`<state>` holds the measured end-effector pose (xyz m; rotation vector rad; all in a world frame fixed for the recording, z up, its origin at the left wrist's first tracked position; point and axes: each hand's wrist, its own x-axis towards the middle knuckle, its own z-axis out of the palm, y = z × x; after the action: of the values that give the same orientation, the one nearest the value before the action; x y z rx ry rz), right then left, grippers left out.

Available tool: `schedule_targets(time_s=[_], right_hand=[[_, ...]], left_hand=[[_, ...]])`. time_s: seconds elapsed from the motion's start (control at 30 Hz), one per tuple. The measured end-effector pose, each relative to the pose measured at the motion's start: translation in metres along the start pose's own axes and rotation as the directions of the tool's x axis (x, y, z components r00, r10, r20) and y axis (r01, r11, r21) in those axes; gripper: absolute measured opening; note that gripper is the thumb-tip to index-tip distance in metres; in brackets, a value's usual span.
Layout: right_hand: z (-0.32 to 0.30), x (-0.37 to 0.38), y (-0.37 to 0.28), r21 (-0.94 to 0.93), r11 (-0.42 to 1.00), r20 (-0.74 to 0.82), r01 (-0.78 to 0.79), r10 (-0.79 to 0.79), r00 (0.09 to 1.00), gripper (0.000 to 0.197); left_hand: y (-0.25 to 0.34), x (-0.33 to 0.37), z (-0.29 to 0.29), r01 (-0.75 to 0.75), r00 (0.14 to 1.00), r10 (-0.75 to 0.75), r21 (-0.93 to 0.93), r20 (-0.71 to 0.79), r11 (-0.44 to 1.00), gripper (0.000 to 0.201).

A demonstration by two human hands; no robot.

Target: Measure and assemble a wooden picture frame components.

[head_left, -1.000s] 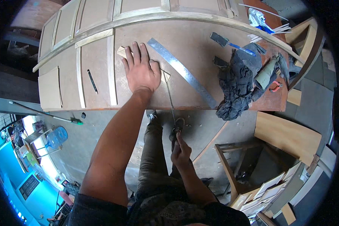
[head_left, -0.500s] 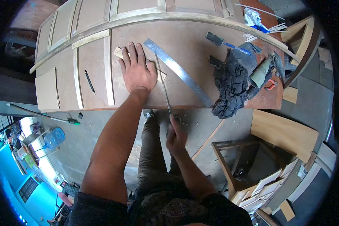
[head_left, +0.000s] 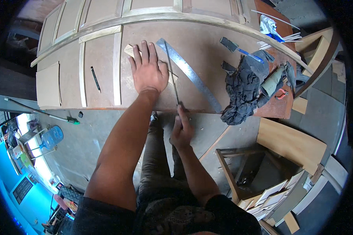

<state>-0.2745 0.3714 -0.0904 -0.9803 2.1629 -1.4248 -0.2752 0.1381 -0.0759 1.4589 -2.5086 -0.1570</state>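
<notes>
My left hand point(head_left: 150, 72) lies flat with spread fingers, pressing a short wooden strip point(head_left: 173, 78) onto the work table point(head_left: 210, 51). The strip's far end shows past my fingertips; its middle is hidden. In my right hand point(head_left: 182, 131), just off the table's near edge, is a saw; its thin blade point(head_left: 171, 70) appears edge-on and crosses the strip right beside my left thumb. My fingers cover most of the handle. To the right of the blade a steel ruler point(head_left: 190, 74) lies slantwise on the table.
A black pencil point(head_left: 95, 79) and a light wooden frame point(head_left: 117, 66) are on the left. At the right lie a hammer point(head_left: 228, 44), a crumpled dark cloth point(head_left: 241, 94) and red-handled pliers point(head_left: 281, 94). A long panelled piece point(head_left: 153, 17) spans the back. Below right stands a wooden frame box point(head_left: 228, 172).
My right hand has moved forward toward the table, pushing the saw blade farther across the strip. My left hand keeps its place on the strip; the whole view has shifted slightly.
</notes>
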Motion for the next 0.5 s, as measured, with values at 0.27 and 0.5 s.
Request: schedule_targets(time_s=[0.27, 0.5], right_hand=[[-0.019, -0.067, 0.012, 0.026, 0.999, 0.024, 0.03, -0.03, 0.999, 0.036], [-0.03, -0.103, 0.034, -0.028, 0.997, 0.033, 0.069, -0.068, 0.997, 0.037]], left_hand=[[-0.001, 0.001, -0.004, 0.001, 1.0, 0.0, -0.019, 0.008, 1.0, 0.074], [0.001, 0.0, 0.001, 0.011, 1.0, -0.011, -0.022, 0.018, 1.0, 0.075]])
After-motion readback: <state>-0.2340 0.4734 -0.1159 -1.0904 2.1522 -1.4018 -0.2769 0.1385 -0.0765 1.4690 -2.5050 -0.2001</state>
